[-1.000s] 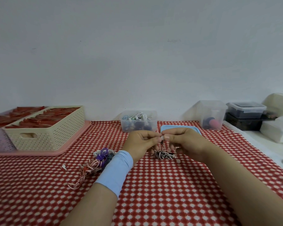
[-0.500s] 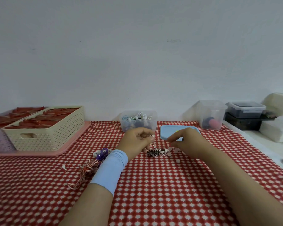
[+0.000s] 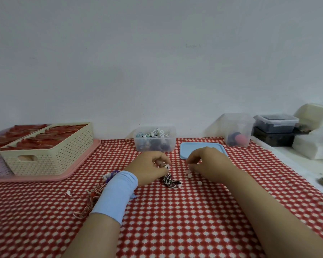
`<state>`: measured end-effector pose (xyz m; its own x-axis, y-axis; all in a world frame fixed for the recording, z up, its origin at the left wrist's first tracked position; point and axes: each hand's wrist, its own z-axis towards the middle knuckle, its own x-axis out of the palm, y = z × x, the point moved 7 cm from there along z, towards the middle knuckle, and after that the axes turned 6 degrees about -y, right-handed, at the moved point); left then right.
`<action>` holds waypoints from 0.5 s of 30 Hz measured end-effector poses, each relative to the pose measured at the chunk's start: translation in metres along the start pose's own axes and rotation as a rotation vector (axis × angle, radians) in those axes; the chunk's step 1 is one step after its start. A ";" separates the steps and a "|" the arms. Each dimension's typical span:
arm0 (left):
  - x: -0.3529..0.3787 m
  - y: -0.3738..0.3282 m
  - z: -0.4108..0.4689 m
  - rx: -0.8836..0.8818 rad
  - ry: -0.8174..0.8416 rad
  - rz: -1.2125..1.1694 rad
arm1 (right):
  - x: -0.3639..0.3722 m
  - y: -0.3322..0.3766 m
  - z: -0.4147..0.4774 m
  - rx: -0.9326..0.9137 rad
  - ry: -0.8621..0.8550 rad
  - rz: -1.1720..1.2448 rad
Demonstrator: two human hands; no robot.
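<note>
Starting at the left, a basket (image 3: pixel 45 155) is seen on a tray (image 3: pixel 82 164), and a red-and-white cord (image 3: pixel 93 198) lies loose on the cloth (image 3: pixel 175 220) beside the left forearm. The left hand (image 3: pixel 149 168) is curled round the bud end of the earphone (image 3: pixel 170 180), which is pinched between thumb and forefinger. Its striped cord hangs from that pinch and is bunched on the cloth just below the fingertips, in front of the tub (image 3: pixel 155 139). The earphone is judged light and limp: the cord will sag and tangle, so hold is best taken at the hard bud. Just to the right, small white tips (image 3: pixel 189 175) lie scattered on the cloth, near the bunched cord but apart from it. They are judged soft, light and easily flicked away, best nipped at the rim. The right hand (image 3: pixel 209 164) is arched over them with thumb and forefinger narrowed; whether a tip is already pinched cannot be told. Behind it a lid (image 3: pixel 201 146) lies flat.
</note>
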<state>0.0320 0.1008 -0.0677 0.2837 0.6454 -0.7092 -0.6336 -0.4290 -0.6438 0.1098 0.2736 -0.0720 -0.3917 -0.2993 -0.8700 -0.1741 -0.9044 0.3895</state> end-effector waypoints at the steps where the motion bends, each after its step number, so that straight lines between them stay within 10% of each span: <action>1: 0.000 0.001 0.000 -0.005 -0.003 0.030 | -0.001 0.000 0.000 0.004 -0.016 0.020; 8: 0.002 -0.011 0.003 0.125 -0.076 0.239 | 0.001 0.000 0.002 0.041 -0.072 0.266; 15: 0.028 -0.030 -0.005 0.145 0.234 0.340 | 0.004 -0.001 0.005 0.028 -0.117 0.366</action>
<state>0.0627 0.1287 -0.0695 0.1865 0.3155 -0.9304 -0.8089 -0.4882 -0.3277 0.1042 0.2748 -0.0741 -0.5324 -0.5628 -0.6323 -0.0278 -0.7349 0.6776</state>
